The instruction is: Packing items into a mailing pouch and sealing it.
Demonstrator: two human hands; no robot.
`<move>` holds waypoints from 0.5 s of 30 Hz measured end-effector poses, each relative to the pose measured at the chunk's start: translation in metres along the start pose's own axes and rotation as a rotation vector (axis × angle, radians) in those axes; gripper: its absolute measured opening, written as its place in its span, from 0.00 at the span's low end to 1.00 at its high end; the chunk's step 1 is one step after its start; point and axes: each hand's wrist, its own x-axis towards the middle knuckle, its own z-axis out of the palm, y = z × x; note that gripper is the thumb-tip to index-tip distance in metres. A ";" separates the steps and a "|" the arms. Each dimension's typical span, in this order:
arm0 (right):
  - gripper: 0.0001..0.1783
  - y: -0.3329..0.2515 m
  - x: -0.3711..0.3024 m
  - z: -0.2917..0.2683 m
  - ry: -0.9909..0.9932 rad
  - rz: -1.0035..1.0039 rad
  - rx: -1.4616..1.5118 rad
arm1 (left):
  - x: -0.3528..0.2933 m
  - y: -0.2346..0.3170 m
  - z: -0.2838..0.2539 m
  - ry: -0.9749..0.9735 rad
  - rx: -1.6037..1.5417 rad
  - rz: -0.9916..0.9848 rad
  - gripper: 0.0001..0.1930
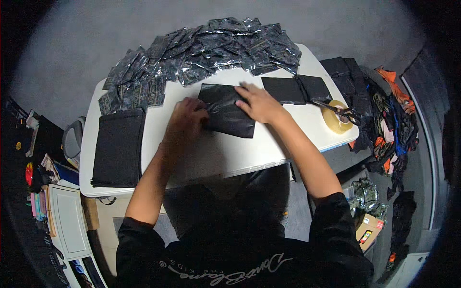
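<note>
A shiny black plastic bag [226, 115], flat and creased, lies on the white table in front of me. My left hand [188, 115] has its fingers curled at the bag's left edge, where creases gather; it is slightly blurred. Across the bag's upper right part, my right hand [259, 103] rests with fingers spread and holds nothing. Close beyond that hand lie two flat folded black pieces [283, 90], side by side. To the left of my left hand is a neat stack of folded black cloth [117, 149].
Clear-wrapped dark patterned packets [206, 48] are heaped along the table's [192, 163] far edge. A tape roll [336, 117] lies at the right edge with black-handled scissors [349, 114] over it. Dark and orange clothes [391, 125] are piled to the right; a white cabinet [67, 221] stands lower left.
</note>
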 end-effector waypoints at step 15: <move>0.24 -0.047 -0.037 -0.028 -0.141 0.220 0.047 | 0.010 0.029 -0.013 0.059 -0.168 -0.259 0.17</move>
